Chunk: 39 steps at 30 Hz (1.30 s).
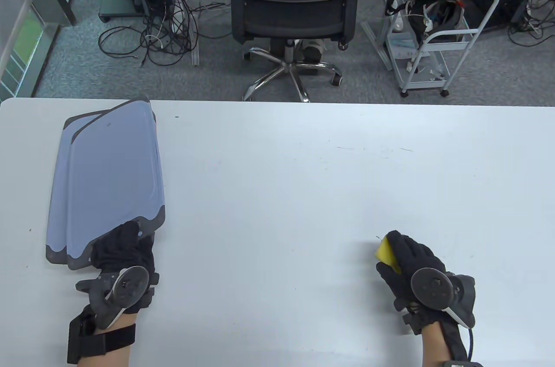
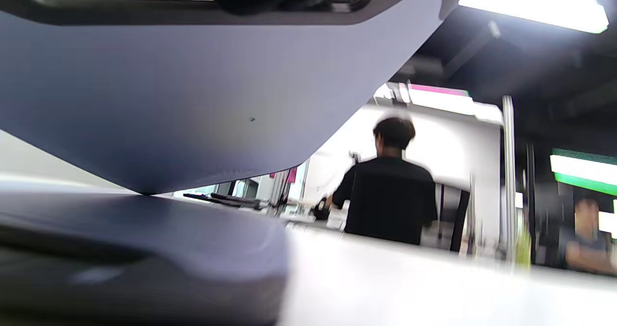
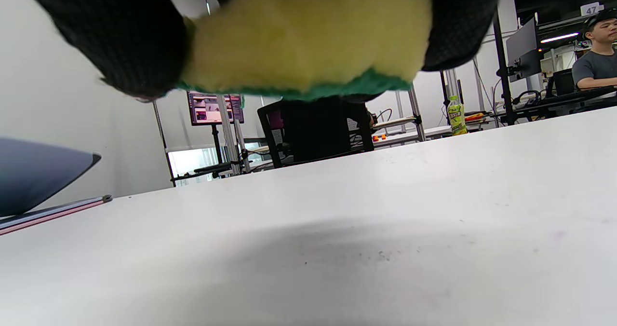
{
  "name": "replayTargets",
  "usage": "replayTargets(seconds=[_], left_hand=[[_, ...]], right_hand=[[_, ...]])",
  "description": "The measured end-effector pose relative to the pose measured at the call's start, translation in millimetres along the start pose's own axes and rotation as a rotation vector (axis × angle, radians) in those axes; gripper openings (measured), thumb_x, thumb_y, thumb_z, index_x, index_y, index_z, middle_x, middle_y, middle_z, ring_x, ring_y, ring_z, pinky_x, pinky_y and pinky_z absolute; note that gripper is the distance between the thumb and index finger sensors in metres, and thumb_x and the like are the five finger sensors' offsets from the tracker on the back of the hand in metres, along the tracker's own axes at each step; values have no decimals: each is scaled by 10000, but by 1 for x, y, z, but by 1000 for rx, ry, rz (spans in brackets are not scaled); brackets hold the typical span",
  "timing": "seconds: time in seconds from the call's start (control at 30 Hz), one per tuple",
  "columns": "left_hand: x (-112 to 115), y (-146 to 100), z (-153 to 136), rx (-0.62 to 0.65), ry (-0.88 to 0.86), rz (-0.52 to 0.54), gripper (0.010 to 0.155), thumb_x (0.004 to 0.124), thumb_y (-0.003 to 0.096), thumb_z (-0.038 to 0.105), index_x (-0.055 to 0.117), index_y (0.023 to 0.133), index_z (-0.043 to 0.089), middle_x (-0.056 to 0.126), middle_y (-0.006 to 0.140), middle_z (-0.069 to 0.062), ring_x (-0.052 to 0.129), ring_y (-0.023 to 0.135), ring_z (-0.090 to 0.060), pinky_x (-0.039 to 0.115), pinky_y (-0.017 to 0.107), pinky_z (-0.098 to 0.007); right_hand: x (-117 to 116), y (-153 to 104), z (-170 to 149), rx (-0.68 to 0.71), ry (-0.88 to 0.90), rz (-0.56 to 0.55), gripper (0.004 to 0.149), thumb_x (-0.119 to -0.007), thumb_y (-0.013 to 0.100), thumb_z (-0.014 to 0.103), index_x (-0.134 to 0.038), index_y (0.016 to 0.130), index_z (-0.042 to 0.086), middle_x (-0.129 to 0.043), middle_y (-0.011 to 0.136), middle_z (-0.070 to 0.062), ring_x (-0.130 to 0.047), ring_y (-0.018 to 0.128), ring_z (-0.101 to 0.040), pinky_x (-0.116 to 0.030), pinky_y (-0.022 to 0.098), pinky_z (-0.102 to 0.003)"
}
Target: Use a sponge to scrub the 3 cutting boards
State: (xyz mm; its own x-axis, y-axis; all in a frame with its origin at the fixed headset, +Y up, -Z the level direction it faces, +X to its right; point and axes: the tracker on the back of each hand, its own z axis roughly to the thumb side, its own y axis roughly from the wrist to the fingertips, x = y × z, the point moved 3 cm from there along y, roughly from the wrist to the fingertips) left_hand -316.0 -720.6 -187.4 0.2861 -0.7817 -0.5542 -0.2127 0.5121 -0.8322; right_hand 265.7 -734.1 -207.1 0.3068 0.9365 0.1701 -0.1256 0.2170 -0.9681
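Grey-blue cutting boards with dark ends lie stacked at the table's left. The top board [image 1: 115, 176] is tilted up at its near end, where my left hand [image 1: 125, 235] grips the dark edge; a lower board [image 1: 57, 193] lies flat beneath. The left wrist view shows the raised board's underside [image 2: 193, 99] over a lower board [image 2: 144, 229]. My right hand [image 1: 401, 254] holds a yellow sponge [image 1: 385, 253] just above the table at the near right. Seen from the right wrist, the sponge [image 3: 308, 36] has a green scrub layer underneath and gloved fingers [image 3: 120, 41] around it.
The white table [image 1: 282, 176] stretches between my hands. Beyond its far edge stand a black office chair [image 1: 290, 3], a white wire cart [image 1: 438, 33] and floor cables [image 1: 147, 42]. The wrist views show people and a green bottle [image 3: 455, 115] at other desks.
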Motion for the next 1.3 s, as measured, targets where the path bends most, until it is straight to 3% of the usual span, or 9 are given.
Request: replayTargets(seconds=[0.2,0.3,0.37,0.47,0.63,0.8,0.93,1.13,1.3], left_hand=[[-21,1,-26,-196,-492,113,581,502,470,493,466,969,196,750,858,9,893,615,-143,790,608,-489],[-10,-6,-51,-454,-826,119,553,522,482,501,548,951,209,851,759,42,958,461,-65,945,482,-366],[14,-11,-65,-600,-1003,-17,542,545,499,510,589,953,219,888,728,53,973,409,-48,978,423,-339],[35,-11,-67,-709,-1128,-213,539,570,521,509,620,960,199,914,703,37,983,366,-50,1000,363,-331],[63,-11,-58,-765,-1125,-553,529,583,545,496,628,953,163,924,673,40,995,332,-24,1026,315,-305],[93,-20,-35,-691,-1041,-881,506,658,577,485,617,953,150,915,669,38,1001,338,-11,1021,315,-294],[114,-31,-9,-583,-839,-1093,528,715,577,483,625,948,118,919,662,17,1023,336,-19,1014,305,-295],[128,-37,14,-508,-604,-1160,536,713,582,525,631,946,141,919,653,60,1033,337,-3,1004,302,-277],[132,-40,16,-550,-611,-1159,524,692,591,542,619,948,165,910,658,87,1019,336,30,1003,296,-244]], right_hand=[[0,0,-2,-9,14,-4,736,-847,443,519,-619,1052,175,-732,994,-120,-784,839,-332,-680,618,-553],[1,-1,0,-3,9,-8,736,-846,442,520,-619,1052,176,-732,995,-118,-785,838,-331,-681,618,-552],[2,-1,2,2,9,-13,736,-846,442,521,-620,1052,176,-733,994,-118,-785,839,-329,-682,617,-552],[2,-1,3,3,13,-17,735,-845,443,520,-621,1051,175,-735,992,-120,-790,834,-330,-685,613,-552],[0,0,5,4,25,-11,732,-841,444,531,-636,1046,168,-756,978,-121,-825,801,-321,-730,579,-531],[-5,0,9,3,62,1,731,-841,443,536,-648,1040,162,-769,965,-127,-837,781,-318,-741,568,-520],[-8,1,15,16,56,8,730,-841,442,537,-651,1038,159,-772,961,-128,-840,775,-317,-743,564,-517],[-13,1,24,31,35,19,730,-837,444,546,-658,1035,156,-779,953,-130,-850,758,-310,-753,555,-507],[-21,4,34,27,30,23,727,-829,445,563,-678,1025,151,-798,936,-132,-873,721,-298,-770,533,-488]])
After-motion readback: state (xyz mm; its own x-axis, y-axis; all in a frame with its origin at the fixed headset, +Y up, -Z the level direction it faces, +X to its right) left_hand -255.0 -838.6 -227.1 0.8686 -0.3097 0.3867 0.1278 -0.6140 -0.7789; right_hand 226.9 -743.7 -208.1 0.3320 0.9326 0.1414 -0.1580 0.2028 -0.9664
